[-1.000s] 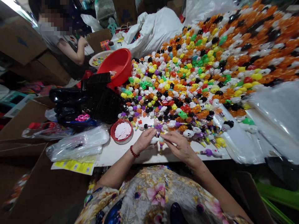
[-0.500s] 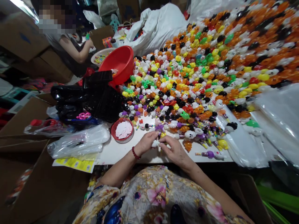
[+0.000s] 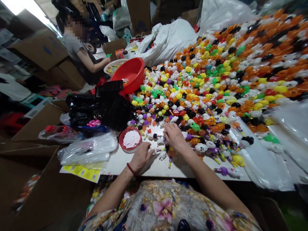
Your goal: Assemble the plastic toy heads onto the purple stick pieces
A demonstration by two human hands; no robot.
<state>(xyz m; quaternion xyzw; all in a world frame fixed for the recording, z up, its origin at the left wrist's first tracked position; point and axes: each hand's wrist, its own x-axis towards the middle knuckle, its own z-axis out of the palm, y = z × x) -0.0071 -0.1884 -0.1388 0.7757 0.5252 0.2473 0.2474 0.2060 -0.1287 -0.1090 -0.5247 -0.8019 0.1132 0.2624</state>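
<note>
My left hand (image 3: 141, 156) rests low on the white table with its fingers curled. A small white bit shows between thumb and fingers, too small to make out. Beside the fingertips lies a colourful stick (image 3: 160, 149), with a white figure (image 3: 163, 156) just below it. My right hand (image 3: 175, 137) stretches forward over the near edge of the heap, its fingers extended above small white pieces. Under its wrist another yellow-banded stick (image 3: 170, 162) points toward me. Sticks with purple collars and white ghost-like heads (image 3: 201, 147) lie to its right.
A red basket (image 3: 130, 149) of paper slips stands left of my hands. Behind are black trays (image 3: 115, 109), a red basin (image 3: 138, 75) and a huge heap of plastic figures (image 3: 204, 86). Clear bags (image 3: 88, 152) lie left. A co-worker (image 3: 83, 54) sits at the far left.
My hands were together on a white piece and have parted. The right moved forward to the heap; the left moved down and left. A stick with a white head now lies between them.
</note>
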